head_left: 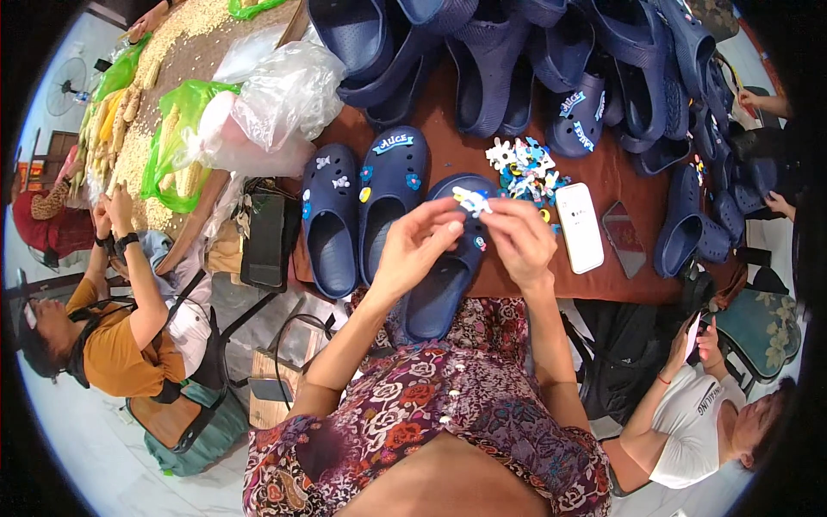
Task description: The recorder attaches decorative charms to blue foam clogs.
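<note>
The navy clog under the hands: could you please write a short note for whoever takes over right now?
Left hand and right hand: both pinch a small white-and-blue charm over the toe of the navy clog, which lies at the table edge.
Done: the pair of clogs to the left already carries charms.
Left: the held charm is not yet pressed in; a charm pile waits beyond, beside a white phone. More navy clogs are heaped further back.

Bare forearms, sleeveless look, floral patterned garment in purple, red and white, small white buttons
</note>
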Motion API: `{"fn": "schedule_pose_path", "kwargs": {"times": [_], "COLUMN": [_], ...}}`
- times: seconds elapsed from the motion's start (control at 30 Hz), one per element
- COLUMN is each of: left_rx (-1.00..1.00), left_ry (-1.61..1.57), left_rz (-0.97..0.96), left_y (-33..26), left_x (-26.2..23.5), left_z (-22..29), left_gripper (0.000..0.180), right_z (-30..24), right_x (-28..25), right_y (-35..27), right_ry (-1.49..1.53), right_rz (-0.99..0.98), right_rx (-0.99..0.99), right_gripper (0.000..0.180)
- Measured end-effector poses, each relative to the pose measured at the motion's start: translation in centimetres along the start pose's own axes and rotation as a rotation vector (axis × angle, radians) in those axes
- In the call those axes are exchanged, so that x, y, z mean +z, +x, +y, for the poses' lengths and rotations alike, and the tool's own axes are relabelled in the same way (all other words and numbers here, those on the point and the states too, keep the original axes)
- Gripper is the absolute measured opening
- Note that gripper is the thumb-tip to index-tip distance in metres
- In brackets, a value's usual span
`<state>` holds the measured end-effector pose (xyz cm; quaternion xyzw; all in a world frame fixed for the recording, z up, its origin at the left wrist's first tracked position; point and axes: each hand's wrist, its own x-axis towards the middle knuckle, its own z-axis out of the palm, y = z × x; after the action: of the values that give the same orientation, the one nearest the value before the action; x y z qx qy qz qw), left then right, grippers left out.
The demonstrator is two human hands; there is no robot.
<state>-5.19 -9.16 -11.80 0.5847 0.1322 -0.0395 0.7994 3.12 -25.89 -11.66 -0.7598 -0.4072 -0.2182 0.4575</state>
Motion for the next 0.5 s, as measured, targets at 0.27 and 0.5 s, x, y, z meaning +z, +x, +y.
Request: {"fn": "schedule_pose_path", "kwargs": {"times": [0.27,0.5], "left_rx": [-0.005,0.078], "left_ry": [-0.185,-0.101], "left_rz": [0.035,0.070], "left_y": [1.6,2.2], "left_x": [0.8,0.3], "left_z": [-0.4,-1.3], "left_gripper": [0.031,0.031], "right_z": [-0.4,-1.2], "right_x": [0.5,0.4], "right_y": [-1.2,-0.8], "right_ry": [0.052,0.151], "right_rz": [-0.142,-0.071], "right_rx": [0.083,0.480], "right_gripper": [0.021,0.012]}}
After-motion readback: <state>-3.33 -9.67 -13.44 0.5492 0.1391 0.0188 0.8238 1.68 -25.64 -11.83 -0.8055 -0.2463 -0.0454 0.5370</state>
